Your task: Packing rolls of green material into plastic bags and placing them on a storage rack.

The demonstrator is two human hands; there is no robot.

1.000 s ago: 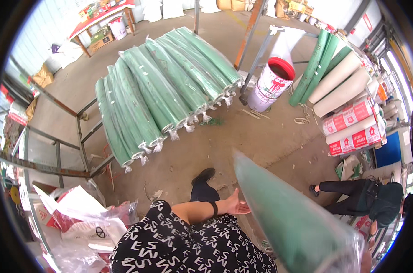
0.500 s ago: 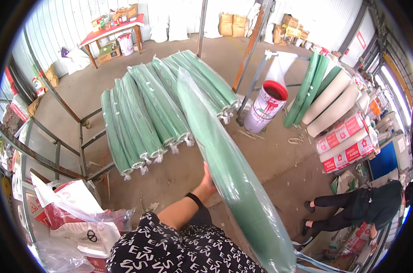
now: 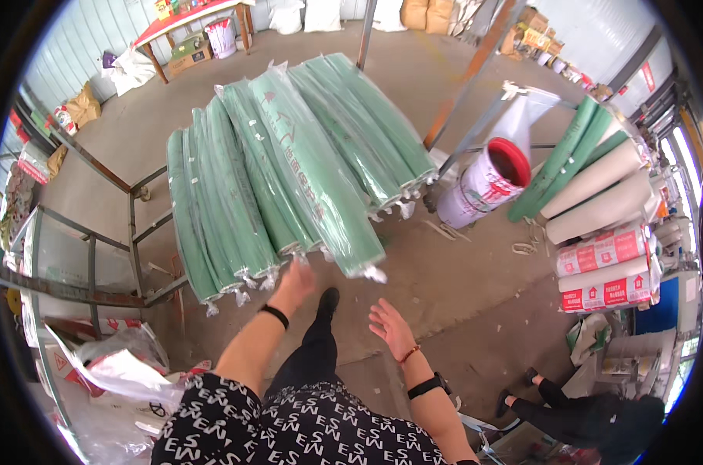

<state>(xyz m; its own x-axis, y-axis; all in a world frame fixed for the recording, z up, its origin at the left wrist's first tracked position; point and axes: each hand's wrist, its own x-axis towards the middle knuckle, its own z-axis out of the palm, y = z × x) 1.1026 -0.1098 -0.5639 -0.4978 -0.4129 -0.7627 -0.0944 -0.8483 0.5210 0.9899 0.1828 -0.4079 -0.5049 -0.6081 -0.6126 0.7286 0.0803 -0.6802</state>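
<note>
A green roll in clear plastic wrap (image 3: pixel 332 198) lies on top of a row of similar wrapped green rolls (image 3: pixel 216 194). Its near end, with the plastic twisted into a knot, sticks out past the others toward me. My left hand (image 3: pixel 296 285) is just below the near ends of the rolls, left of that end; motion smears its fingers, and whether it touches a roll is unclear. Apart from the rolls, my right hand (image 3: pixel 392 328) is held in the air below the top roll's end, fingers spread, with nothing in it.
Metal frame bars (image 3: pixel 138 232) stand left of the rolls, and a rusty post (image 3: pixel 469 77) rises behind them. A stained bucket (image 3: pixel 483 182) is to the right, near more green and white rolls (image 3: pixel 599 186). A person in dark clothes (image 3: pixel 592 422) is at lower right.
The wrapped roll, earlier slanting up in front of me with my left hand at it, now lies on the row. My right hand has come into view, away from it.
</note>
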